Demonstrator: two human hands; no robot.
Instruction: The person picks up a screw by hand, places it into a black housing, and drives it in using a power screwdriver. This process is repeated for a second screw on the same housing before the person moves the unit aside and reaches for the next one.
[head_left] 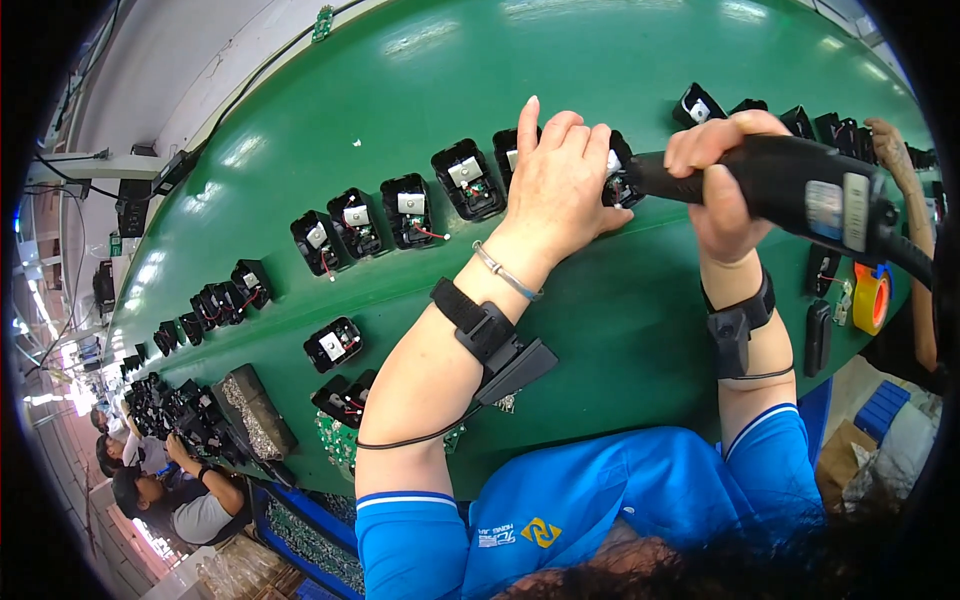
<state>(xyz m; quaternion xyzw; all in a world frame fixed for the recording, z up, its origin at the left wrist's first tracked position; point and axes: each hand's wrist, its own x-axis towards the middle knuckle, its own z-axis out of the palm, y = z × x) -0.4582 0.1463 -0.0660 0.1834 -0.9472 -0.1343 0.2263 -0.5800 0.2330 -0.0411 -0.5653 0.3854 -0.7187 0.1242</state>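
My right hand (722, 185) is wrapped round a black corded electric screwdriver (800, 190), held almost level with its tip pointing left. The tip meets a black plastic housing (620, 165) with a metal plate and small parts inside. My left hand (565, 185) reaches over this housing, thumb at its near edge and fingers along its left side, with the little finger stretched away. Partly behind that hand is another housing (503, 150). Further left stand several open housings with silvery plates, green boards and red wires, among them one housing (467, 180) close by.
Along the green table (600, 330), housings (228, 298) run off left and right. Nearer me lie a housing (332, 344), green circuit boards (335, 440) and a tray of screws (250, 410). Yellow tape (872, 298) stands at right, near another person's arm (900, 165). Co-workers sit lower left.
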